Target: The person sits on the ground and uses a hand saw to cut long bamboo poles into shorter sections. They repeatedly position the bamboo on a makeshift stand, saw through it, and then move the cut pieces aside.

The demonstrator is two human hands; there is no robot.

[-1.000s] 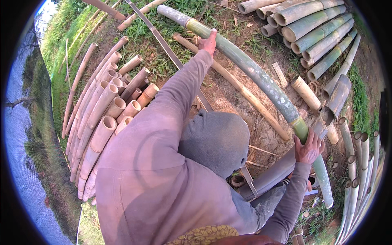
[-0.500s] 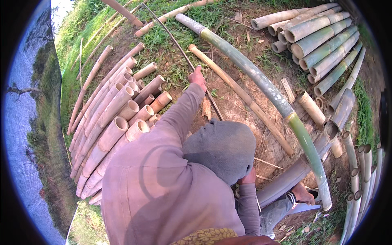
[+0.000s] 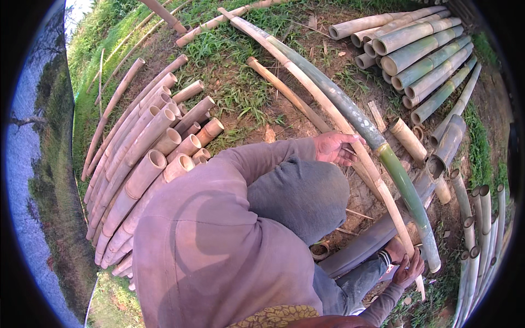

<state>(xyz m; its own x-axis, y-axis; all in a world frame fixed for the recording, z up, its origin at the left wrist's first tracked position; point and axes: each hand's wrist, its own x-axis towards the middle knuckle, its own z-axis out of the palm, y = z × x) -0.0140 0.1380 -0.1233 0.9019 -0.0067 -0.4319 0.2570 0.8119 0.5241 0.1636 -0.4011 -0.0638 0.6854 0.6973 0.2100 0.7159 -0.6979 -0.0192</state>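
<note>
A long, pale split bamboo strip [image 3: 384,191] runs from the far left down to the near right. My left hand [image 3: 334,147] is at its middle, fingers partly spread, with the thumb side over the strip and the strip between them. Lower down, my right hand [image 3: 408,269] grips it close to its near end. Just right of the strip lies a thick green bamboo pole [image 3: 403,177], partly covered by it. A thinner tan pole [image 3: 295,104] rests on the ground to the left, passing behind my left hand.
My bent knee [image 3: 298,202] rises between my arms. A thick brown bamboo pole [image 3: 355,251] lies beside my leg. Stacks of cut bamboo stand at left [image 3: 139,180] and far right [image 3: 415,57]. More poles [image 3: 484,218] are at the right edge.
My left hand has come nearer and right; the long dark strip it held no longer shows that way. The pale strip now crosses beside the green pole. My right hand has moved out right onto it.
</note>
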